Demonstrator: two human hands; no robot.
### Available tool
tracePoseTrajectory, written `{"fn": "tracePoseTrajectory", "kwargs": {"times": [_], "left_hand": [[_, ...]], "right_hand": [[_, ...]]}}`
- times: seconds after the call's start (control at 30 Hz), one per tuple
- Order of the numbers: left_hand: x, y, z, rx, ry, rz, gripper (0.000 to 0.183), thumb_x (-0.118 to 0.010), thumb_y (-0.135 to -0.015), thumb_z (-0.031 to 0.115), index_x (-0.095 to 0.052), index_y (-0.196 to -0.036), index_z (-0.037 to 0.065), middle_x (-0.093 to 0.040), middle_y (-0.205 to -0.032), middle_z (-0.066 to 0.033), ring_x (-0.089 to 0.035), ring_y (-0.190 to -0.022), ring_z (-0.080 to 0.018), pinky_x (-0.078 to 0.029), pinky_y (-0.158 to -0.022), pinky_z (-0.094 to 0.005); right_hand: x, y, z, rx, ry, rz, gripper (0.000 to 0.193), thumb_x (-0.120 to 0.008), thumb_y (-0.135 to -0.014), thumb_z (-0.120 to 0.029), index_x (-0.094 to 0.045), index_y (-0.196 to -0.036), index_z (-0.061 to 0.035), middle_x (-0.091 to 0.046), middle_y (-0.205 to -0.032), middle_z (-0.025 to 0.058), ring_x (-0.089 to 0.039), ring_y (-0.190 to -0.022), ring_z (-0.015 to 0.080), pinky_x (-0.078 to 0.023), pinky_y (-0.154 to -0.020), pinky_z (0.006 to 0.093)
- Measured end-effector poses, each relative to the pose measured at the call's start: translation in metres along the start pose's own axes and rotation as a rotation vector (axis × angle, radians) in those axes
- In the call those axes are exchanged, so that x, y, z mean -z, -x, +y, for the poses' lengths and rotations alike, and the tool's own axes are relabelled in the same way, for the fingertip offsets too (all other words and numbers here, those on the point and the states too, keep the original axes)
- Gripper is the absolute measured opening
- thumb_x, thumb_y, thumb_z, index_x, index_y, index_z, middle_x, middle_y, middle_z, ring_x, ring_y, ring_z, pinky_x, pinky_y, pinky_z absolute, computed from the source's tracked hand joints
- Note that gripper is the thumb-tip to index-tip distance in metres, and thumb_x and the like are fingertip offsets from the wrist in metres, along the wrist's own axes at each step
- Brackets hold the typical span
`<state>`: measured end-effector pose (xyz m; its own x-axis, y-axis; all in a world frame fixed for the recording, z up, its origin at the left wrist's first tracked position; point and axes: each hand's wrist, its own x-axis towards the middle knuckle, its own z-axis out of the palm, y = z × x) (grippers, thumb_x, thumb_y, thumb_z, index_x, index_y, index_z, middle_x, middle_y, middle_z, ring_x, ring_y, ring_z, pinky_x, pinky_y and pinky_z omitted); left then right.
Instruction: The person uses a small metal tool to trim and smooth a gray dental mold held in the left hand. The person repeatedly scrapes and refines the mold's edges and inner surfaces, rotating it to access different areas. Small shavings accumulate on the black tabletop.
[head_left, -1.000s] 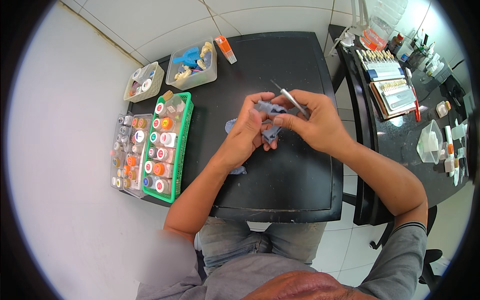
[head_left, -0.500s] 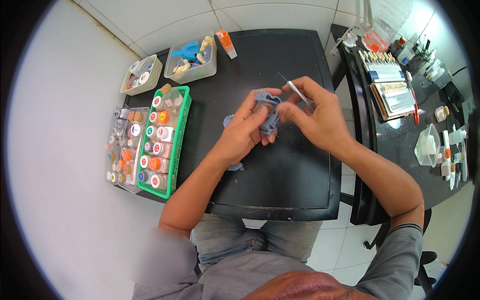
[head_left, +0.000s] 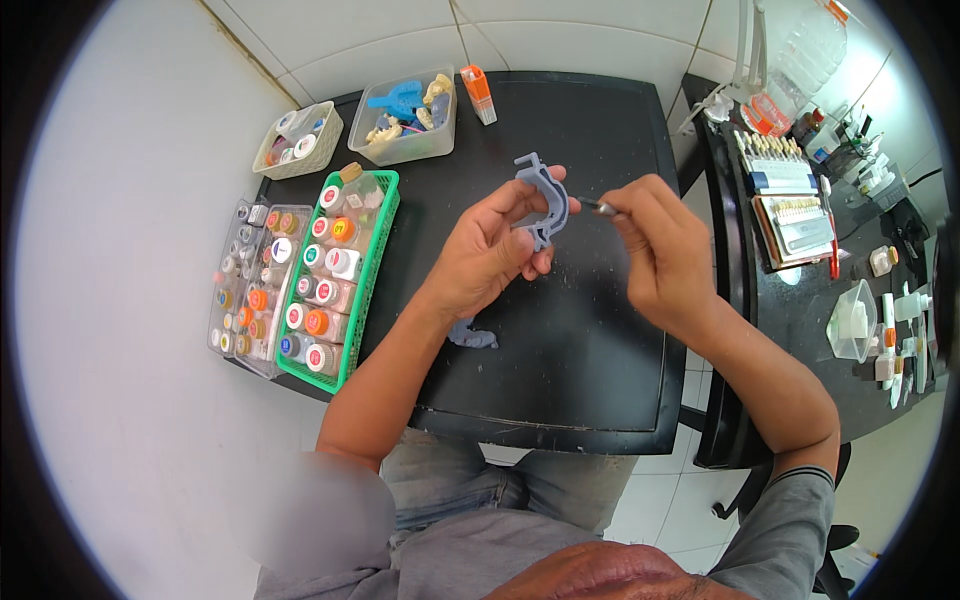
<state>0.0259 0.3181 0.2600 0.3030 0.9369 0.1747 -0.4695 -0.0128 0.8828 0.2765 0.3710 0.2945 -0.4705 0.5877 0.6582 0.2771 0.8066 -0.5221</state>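
Observation:
My left hand (head_left: pixel 484 245) grips a grey-blue, horseshoe-shaped dental arch model (head_left: pixel 551 190) between thumb and fingers, above the middle of the black table. The model's curve faces right, with small tabs along it. In my right hand (head_left: pixel 662 255) is a slim metal tool (head_left: pixel 602 208), pinched near its front. Its thin dark tip points left at the model, close to my left fingertips; whether it touches cannot be made out. Below my left wrist, another grey-blue piece (head_left: pixel 473 336) lies on the table, partly hidden by my forearm.
At the left stands a green basket (head_left: pixel 372 250) of capped bottles beside clear trays (head_left: pixel 283 290) of small jars. Along the back are a plastic tub (head_left: pixel 408 150) of dental models, a white basket (head_left: pixel 318 158) and an orange-white box (head_left: pixel 479 97). A side bench (head_left: pixel 790 320) holds shade guides (head_left: pixel 790 205).
My right hand has pulled away to the right and turned, swinging the tool's tip round toward the model. The model now shows its open curve more fully in my left hand.

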Motion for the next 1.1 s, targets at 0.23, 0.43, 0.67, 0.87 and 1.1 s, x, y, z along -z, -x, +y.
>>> {"fn": "tracePoseTrajectory", "kwargs": {"times": [0.23,0.43,0.67,0.87,1.1], "left_hand": [[0.005,-0.009,-0.012,-0.063,-0.015,0.008,0.096,-0.083,-0.102,0.054,-0.044,-0.172,0.002,-0.071,-0.144,-0.0092,-0.063,-0.093,-0.0072,-0.047,-0.074,-0.0203],[-0.023,-0.017,-0.006,-0.043,-0.056,0.113,0.110,-0.086,-0.097,0.060,-0.040,-0.171,-0.007,-0.069,-0.144,-0.0098,-0.064,-0.106,-0.0025,-0.051,-0.077,-0.0162],[-0.020,-0.017,-0.013,0.005,-0.141,0.101,0.105,-0.076,-0.101,0.068,-0.046,-0.166,-0.009,-0.074,-0.133,-0.0110,-0.068,-0.108,-0.0045,-0.051,-0.075,-0.0169],[-0.020,-0.017,-0.017,0.013,-0.147,0.122,0.102,-0.080,-0.099,0.068,-0.052,-0.160,-0.009,-0.075,-0.129,-0.0101,-0.068,-0.104,-0.0047,-0.051,-0.072,-0.0177],[-0.023,-0.019,-0.019,0.030,-0.105,0.151,0.097,-0.086,-0.096,0.063,-0.058,-0.155,-0.010,-0.074,-0.127,-0.0104,-0.065,-0.093,-0.0044,-0.050,-0.067,-0.0189]], "right_hand": [[0.014,-0.005,-0.019,0.199,0.441,-0.090,0.028,-0.079,-0.091,-0.010,-0.080,-0.119,-0.0120,-0.056,-0.086,0.0016,-0.064,-0.070,0.0206,-0.050,-0.063,0.0379],[0.024,0.004,-0.012,0.259,0.574,-0.153,0.029,-0.080,-0.092,-0.018,-0.081,-0.121,-0.0138,-0.055,-0.085,-0.0002,-0.064,-0.069,0.0171,-0.048,-0.060,0.0356],[0.027,0.009,-0.010,0.299,0.538,-0.156,0.028,-0.079,-0.091,-0.020,-0.082,-0.118,-0.0143,-0.055,-0.082,-0.0011,-0.064,-0.066,0.0160,-0.047,-0.058,0.0337],[0.028,0.013,-0.012,0.309,0.543,-0.135,0.028,-0.079,-0.092,-0.022,-0.083,-0.119,-0.0138,-0.054,-0.081,-0.0015,-0.062,-0.066,0.0139,-0.045,-0.056,0.0327],[0.029,0.014,-0.009,0.321,0.551,-0.137,0.028,-0.079,-0.092,-0.023,-0.083,-0.118,-0.0123,-0.053,-0.081,-0.0018,-0.061,-0.066,0.0135,-0.045,-0.056,0.0319]]}}
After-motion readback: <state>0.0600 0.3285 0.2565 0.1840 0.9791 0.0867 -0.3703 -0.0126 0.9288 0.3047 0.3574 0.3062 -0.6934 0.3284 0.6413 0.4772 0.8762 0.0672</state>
